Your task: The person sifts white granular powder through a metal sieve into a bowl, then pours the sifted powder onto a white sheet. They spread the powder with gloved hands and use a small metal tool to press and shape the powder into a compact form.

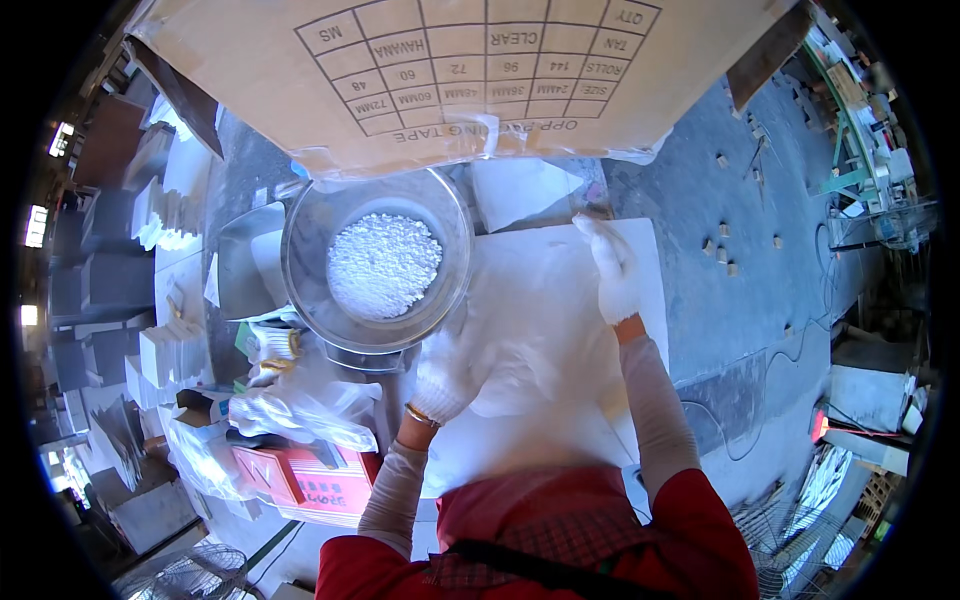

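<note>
On white sheet (540, 290), L hand (445, 375) flat w/ fingers spread, R hand (612, 270) outstretched, pinching sheet's far edge.

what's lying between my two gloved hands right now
Head view: only the clear plastic bag spread on the white board lies between left hand and right hand.

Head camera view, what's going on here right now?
A person in white gloves works over a white board on the ground. The left hand presses on a clear plastic bag lying on the board, beside a clear round bowl holding white granules. The right hand reaches to the bag's far end, pinching its edge. A large cardboard box sits just beyond the bowl, and stacks of white pieces lie to the left.
</note>
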Motion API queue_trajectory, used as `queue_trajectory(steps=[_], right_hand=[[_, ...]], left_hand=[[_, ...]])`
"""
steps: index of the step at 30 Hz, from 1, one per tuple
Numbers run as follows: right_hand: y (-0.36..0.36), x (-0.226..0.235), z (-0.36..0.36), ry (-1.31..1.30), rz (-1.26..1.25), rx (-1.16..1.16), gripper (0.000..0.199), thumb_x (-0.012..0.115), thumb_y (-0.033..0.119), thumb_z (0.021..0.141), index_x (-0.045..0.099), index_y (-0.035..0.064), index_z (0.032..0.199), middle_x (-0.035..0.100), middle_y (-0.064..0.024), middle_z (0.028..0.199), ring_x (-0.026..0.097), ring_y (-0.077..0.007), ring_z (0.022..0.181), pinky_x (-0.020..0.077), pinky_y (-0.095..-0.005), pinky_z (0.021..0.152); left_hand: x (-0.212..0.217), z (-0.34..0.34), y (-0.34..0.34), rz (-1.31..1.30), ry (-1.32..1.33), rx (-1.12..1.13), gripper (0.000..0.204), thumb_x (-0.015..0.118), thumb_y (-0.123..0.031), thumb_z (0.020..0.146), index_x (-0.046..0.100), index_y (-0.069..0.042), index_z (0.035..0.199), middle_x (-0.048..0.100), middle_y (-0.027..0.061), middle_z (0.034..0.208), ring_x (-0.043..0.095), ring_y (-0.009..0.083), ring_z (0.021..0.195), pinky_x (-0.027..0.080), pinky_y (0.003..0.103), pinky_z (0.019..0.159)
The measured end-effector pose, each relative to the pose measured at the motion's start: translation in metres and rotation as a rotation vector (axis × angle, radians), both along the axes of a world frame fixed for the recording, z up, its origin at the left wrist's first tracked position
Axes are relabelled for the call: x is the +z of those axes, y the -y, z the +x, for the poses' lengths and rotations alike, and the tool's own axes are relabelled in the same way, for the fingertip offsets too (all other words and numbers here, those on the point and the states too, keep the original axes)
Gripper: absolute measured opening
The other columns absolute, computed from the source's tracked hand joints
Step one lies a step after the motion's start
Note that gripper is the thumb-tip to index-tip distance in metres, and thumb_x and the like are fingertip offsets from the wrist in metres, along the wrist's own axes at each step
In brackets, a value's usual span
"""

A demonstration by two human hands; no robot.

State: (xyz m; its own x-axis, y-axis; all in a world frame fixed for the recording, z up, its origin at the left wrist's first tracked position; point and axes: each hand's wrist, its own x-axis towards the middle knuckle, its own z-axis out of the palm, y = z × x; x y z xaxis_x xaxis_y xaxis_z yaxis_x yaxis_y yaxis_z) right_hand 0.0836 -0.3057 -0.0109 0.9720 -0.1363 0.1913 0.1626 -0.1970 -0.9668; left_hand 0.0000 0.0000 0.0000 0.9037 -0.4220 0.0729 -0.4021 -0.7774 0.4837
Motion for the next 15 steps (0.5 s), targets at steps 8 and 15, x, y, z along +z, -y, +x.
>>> queue_trajectory(steps=[8, 15], right_hand=[[-0.077, 0.016, 0.022, -0.209, 0.027, 0.43, 0.037, 0.064, 0.031, 0.107, 0.076, 0.0038, 0.129, 0.075, -0.0114, 0.13, 0.07, -0.0237, 0.12, 0.0527, -0.0372, 0.105], [-0.106, 0.037, -0.017, -0.239, 0.064, 0.636, 0.028, 0.071, 0.025, 0.102, 0.08, 0.0066, 0.121, 0.077, -0.0126, 0.122, 0.07, -0.028, 0.119, 0.0531, -0.0396, 0.105]], left_hand=[[-0.026, 0.01, 0.01, -0.152, 0.006, 0.212, 0.07, 0.071, -0.03, 0.099, 0.046, -0.001, 0.157, 0.056, 0.0327, 0.145, 0.059, 0.0531, 0.126, 0.052, 0.054, 0.102], [-0.029, 0.0, 0.017, -0.09, -0.056, 0.238, 0.055, 0.071, -0.029, 0.098, 0.058, -0.003, 0.145, 0.059, 0.0283, 0.144, 0.059, 0.0481, 0.128, 0.05, 0.054, 0.104]])
